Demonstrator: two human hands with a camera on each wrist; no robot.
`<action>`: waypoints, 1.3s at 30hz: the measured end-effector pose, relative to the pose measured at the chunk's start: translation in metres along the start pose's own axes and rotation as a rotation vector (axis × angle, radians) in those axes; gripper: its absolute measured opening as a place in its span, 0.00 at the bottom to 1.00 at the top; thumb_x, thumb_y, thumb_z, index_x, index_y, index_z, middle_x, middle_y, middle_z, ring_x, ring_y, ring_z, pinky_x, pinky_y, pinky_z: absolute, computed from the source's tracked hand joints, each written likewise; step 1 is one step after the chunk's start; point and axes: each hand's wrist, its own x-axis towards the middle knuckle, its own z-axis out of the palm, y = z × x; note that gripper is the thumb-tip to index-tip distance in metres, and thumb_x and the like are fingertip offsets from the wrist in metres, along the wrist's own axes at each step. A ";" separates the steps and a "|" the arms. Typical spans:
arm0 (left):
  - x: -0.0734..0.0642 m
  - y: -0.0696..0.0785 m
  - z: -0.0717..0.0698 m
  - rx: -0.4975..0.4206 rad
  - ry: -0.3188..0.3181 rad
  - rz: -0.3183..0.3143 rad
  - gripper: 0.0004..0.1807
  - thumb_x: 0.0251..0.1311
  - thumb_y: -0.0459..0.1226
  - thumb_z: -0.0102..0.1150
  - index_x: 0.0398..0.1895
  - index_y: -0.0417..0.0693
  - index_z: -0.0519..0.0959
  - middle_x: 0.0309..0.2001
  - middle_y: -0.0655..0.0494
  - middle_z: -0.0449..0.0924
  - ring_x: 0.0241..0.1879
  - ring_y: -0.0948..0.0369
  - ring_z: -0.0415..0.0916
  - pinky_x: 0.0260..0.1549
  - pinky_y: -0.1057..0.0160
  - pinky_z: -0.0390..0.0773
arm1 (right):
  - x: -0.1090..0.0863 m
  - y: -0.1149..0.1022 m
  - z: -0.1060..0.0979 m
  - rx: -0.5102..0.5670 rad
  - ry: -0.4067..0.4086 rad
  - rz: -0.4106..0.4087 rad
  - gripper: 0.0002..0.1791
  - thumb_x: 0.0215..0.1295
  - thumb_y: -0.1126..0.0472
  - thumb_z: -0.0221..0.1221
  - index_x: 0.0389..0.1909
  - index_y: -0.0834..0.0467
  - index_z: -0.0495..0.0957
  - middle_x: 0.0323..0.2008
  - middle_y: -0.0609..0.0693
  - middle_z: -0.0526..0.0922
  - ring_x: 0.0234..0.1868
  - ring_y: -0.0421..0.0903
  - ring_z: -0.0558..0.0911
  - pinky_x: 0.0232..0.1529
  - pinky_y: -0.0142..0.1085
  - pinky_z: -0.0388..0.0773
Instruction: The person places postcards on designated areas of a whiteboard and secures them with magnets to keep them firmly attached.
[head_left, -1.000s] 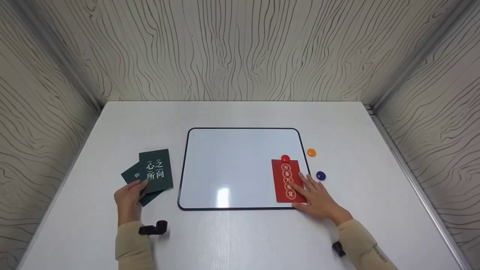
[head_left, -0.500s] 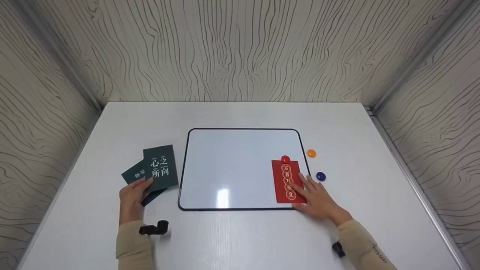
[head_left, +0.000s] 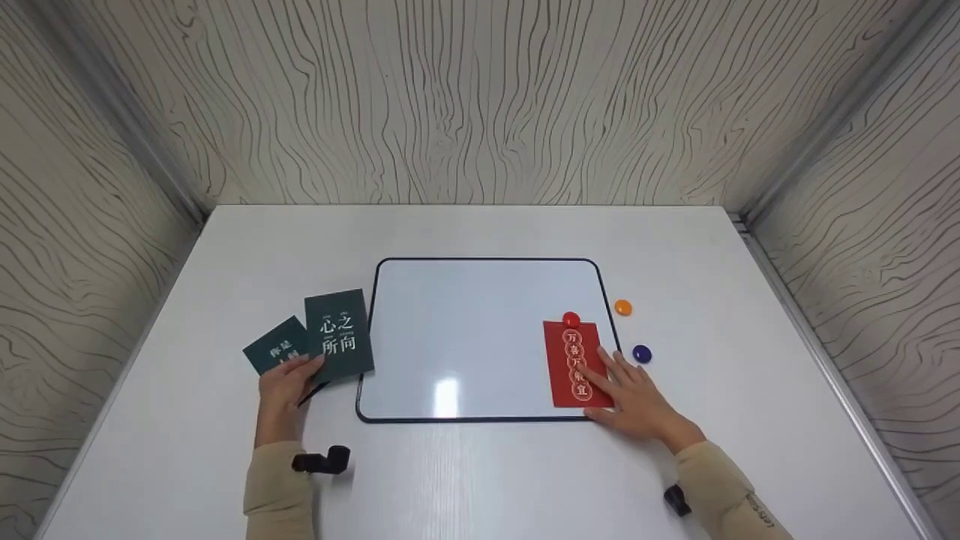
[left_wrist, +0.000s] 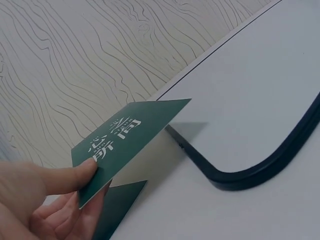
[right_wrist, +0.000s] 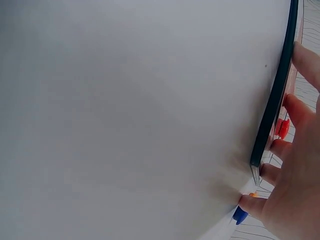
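My left hand point(head_left: 285, 386) pinches a dark green card point(head_left: 339, 337) with white characters between thumb and fingers. In the left wrist view this green card is raised and tilted, casting a shadow near the whiteboard's corner. A second green card point(head_left: 279, 346) lies on the table, partly hidden by the left hand. With fingers spread, my right hand point(head_left: 634, 397) rests on the lower right of a red card point(head_left: 566, 367) and the whiteboard's edge. At the red card's top sits a round red magnet point(head_left: 571, 320). The whiteboard point(head_left: 465, 330) has a black frame.
To the right of the board lie an orange magnet point(head_left: 623, 307) and a dark blue magnet point(head_left: 642, 353), the blue one close to the right fingertips. The white table point(head_left: 480, 480) is enclosed by wood-patterned walls point(head_left: 480, 105) at the back and sides.
My left hand has carried the green card to the right until it overlaps the whiteboard's left edge in the head view, uncovering more of the second green card. The right hand stays put.
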 end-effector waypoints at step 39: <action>-0.022 0.007 0.067 0.193 -0.157 0.121 0.24 0.61 0.38 0.61 0.57 0.34 0.74 0.60 0.37 0.73 0.56 0.50 0.74 0.61 0.52 0.73 | 0.002 0.000 0.000 -0.001 -0.040 0.008 0.39 0.64 0.40 0.56 0.73 0.46 0.55 0.77 0.59 0.47 0.77 0.66 0.45 0.73 0.66 0.46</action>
